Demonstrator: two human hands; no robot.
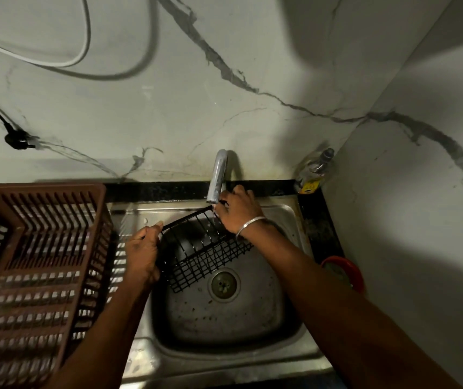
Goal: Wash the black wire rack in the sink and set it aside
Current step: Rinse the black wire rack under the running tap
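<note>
Black wire rack (207, 249) held over steel sink (226, 321); wall (252, 51) perhaps marble.

The light is dim and falls mostly on the marble wall (224, 94) at the far side, which is the brightest part. A broad soft shadow lies over the far right corner, and the white cable (88, 37) throws a grey shadow beside itself. The sink (146, 357) is dark, with weak glints on the steel. The black wire rack (205, 256) looks sharp, while the picture edges are bent and slightly blurred.
</note>
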